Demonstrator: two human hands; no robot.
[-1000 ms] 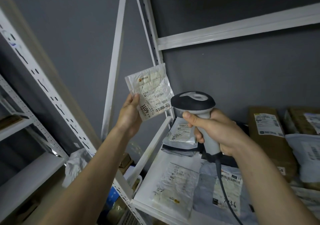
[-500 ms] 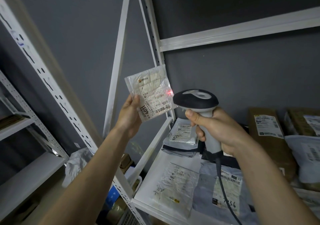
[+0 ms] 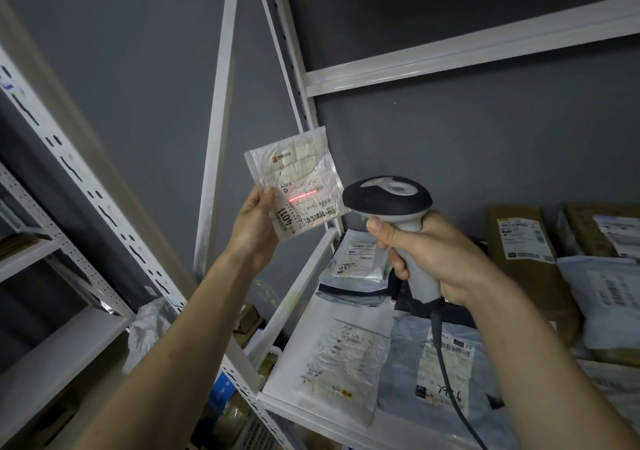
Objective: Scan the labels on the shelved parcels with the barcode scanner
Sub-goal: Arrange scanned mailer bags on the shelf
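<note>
My left hand (image 3: 254, 227) holds up a small white bubble mailer (image 3: 298, 172) by its lower left corner, label facing me. A red scan line lies across the label's barcode. My right hand (image 3: 433, 259) grips the handle of a grey and black barcode scanner (image 3: 388, 196), whose head points at the mailer from just to its right. The scanner's cable (image 3: 450, 390) hangs down beside my right forearm.
A white metal shelf (image 3: 294, 373) below carries several labelled parcels: flat poly mailers (image 3: 346, 363) in front, brown padded envelopes (image 3: 526, 252) leaning at the back right. White slotted uprights (image 3: 214, 137) stand at the left. More shelves (image 3: 52, 345) sit at the far left. The wall is dark grey.
The scanner's red light, absent a second ago and a spot at the mailer's edge half a second ago, is now a line across the barcode. Both hands stay nearly still.
</note>
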